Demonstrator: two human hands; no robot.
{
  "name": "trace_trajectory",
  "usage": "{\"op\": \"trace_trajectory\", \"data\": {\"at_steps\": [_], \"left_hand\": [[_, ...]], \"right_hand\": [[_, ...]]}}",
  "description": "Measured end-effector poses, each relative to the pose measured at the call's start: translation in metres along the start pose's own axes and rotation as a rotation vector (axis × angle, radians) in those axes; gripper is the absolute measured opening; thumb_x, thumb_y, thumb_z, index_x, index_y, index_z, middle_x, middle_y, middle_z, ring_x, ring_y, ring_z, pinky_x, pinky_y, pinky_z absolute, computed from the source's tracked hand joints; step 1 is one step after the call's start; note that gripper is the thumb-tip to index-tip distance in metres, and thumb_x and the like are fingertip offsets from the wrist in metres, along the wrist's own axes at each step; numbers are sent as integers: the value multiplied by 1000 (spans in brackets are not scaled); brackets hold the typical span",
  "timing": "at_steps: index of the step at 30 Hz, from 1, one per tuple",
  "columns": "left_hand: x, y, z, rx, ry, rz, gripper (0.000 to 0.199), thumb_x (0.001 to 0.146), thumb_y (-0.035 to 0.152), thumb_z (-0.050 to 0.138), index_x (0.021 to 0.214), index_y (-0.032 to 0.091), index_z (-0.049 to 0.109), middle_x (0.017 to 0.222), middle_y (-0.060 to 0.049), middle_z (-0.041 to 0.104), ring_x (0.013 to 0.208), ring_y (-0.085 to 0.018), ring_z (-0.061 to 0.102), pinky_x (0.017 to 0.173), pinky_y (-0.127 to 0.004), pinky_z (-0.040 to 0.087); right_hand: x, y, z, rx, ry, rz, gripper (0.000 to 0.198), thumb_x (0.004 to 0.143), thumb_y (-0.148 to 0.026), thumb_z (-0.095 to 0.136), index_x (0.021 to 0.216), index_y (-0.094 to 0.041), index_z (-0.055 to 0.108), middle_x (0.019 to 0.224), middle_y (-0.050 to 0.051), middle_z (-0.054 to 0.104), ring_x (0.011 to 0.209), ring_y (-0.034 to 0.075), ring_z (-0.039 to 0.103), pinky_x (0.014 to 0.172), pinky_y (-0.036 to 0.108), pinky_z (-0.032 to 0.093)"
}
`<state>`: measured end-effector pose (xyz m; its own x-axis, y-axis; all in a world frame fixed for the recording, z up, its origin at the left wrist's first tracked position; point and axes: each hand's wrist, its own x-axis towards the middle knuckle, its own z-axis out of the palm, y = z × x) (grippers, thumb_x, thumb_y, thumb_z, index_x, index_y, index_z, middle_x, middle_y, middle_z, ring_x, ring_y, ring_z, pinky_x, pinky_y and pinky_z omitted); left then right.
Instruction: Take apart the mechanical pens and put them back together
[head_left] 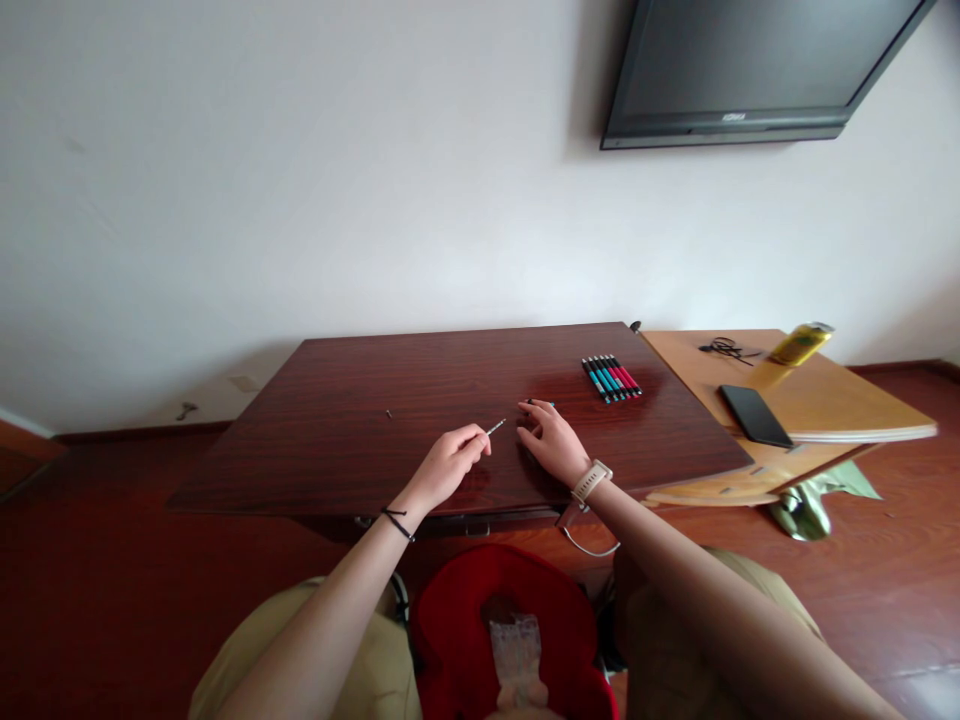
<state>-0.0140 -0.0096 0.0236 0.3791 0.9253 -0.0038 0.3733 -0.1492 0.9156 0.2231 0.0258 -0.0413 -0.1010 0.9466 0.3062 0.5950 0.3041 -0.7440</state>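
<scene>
Pinched in my left hand is a thin pen refill, pale with dark marks, its free end pointing up and to the right. My right hand rests low over the dark wooden table, thumb and fingers apart. A dark pen part with a teal bit lies at its fingertips, mostly hidden behind them; whether they touch it I cannot tell. Left of my hands lies a tiny loose piece, too small to name. Beyond my right hand several teal and pink pens lie side by side.
A lighter wooden table adjoins on the right, bearing a black phone, a dark cable and a yellow can. A television hangs on the wall. Below me is a red stool with a clear plastic bag.
</scene>
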Motion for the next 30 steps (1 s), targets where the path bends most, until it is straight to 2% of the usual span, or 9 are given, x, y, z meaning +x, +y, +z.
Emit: {"op": "trace_trajectory", "data": {"at_steps": [5, 8, 15, 19, 22, 25, 28, 30], "left_hand": [[1, -4, -2, -26, -5, -1, 38, 103, 51, 48, 87, 19, 61, 69, 3, 45, 57, -11, 35, 53, -23, 27], [2, -6, -3, -33, 0, -3, 37, 103, 50, 49, 88, 19, 61, 69, 4, 45, 57, -10, 34, 53, -23, 26], [6, -2, -7, -48, 18, 15, 37, 103, 51, 51, 88, 19, 62, 68, 4, 42, 57, -11, 33, 53, -23, 26], [7, -3, -10, -75, 23, 25, 36, 103, 51, 52, 92, 19, 64, 68, 4, 42, 59, -11, 34, 55, -24, 27], [5, -8, -12, -118, 21, 50, 35, 104, 48, 50, 100, 19, 68, 71, 3, 45, 63, -12, 40, 58, -25, 32], [4, -15, -16, -147, 17, 49, 34, 103, 43, 50, 112, 19, 72, 77, 1, 53, 69, -14, 47, 63, -26, 38], [5, -18, -18, -142, 57, 64, 36, 103, 40, 51, 125, 19, 70, 85, -2, 61, 73, -16, 53, 66, -28, 42], [6, -19, -18, -131, 93, 82, 37, 103, 39, 52, 130, 18, 67, 89, -3, 66, 74, -16, 56, 67, -28, 44]], "right_hand": [[-2, 1, 0, -15, -8, -8, 46, 93, -25, 65, 139, -23, 68, 151, 16, 57, 69, 15, 68, 93, 43, 61], [-3, 1, -2, -8, -6, -16, 43, 94, -22, 64, 136, -22, 71, 144, 15, 62, 71, 16, 69, 94, 42, 60], [-6, -4, -12, 65, 58, -68, 29, 98, -22, 58, 117, -27, 80, 113, 7, 76, 98, 24, 73, 95, 40, 57], [-8, -5, -19, 132, 105, -61, 24, 99, -26, 58, 106, -26, 80, 106, 6, 76, 95, 24, 73, 89, 38, 57], [-9, -5, -24, 204, 144, -46, 20, 99, -29, 59, 103, -25, 77, 104, 7, 76, 93, 24, 73, 86, 37, 57], [-11, -7, -26, 308, 201, -25, 19, 99, -31, 61, 113, -25, 72, 106, 7, 76, 95, 24, 74, 89, 38, 58], [-11, -10, -26, 379, 227, -23, 36, 98, -31, 65, 134, -26, 64, 110, 7, 76, 98, 24, 75, 92, 39, 59], [-10, -12, -25, 406, 220, -17, 39, 97, -32, 67, 135, -25, 63, 110, 7, 77, 99, 24, 75, 93, 40, 59]]}}
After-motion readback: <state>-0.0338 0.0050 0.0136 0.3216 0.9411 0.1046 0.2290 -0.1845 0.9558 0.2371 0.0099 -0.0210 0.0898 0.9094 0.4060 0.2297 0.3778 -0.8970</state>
